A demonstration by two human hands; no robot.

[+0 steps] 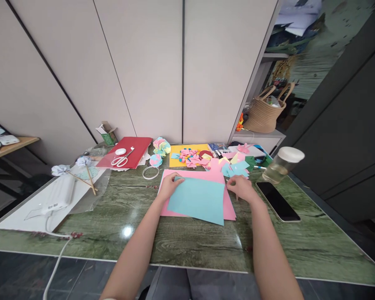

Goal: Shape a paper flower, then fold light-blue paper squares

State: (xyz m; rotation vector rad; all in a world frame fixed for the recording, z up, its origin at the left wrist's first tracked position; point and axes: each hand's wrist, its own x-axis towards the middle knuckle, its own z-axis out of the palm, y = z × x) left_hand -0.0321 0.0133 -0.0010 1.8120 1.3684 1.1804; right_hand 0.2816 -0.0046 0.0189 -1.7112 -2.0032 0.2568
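Observation:
A light blue sheet of paper [198,200] lies at a slant over pink paper [203,174] on the table in front of me. My left hand [170,186] pinches the blue sheet at its upper left corner, thumb on top. Just beyond the blue sheet's upper right corner is my right hand [240,187], its fingers curled together by the right edge of the pink paper. What those fingertips hold, if anything, is too small to make out. Cut pieces of blue paper [236,169] and pink paper lie behind my right hand.
On the right are a phone [277,201] and a lidded bottle [283,166]. Behind the sheets lie a yellow sheet [174,162], paper flowers [161,146] and a tape roll [151,172]. Scissors [121,159] rest on a red folder [140,143]. A white power bank [61,193] trails a cable at left.

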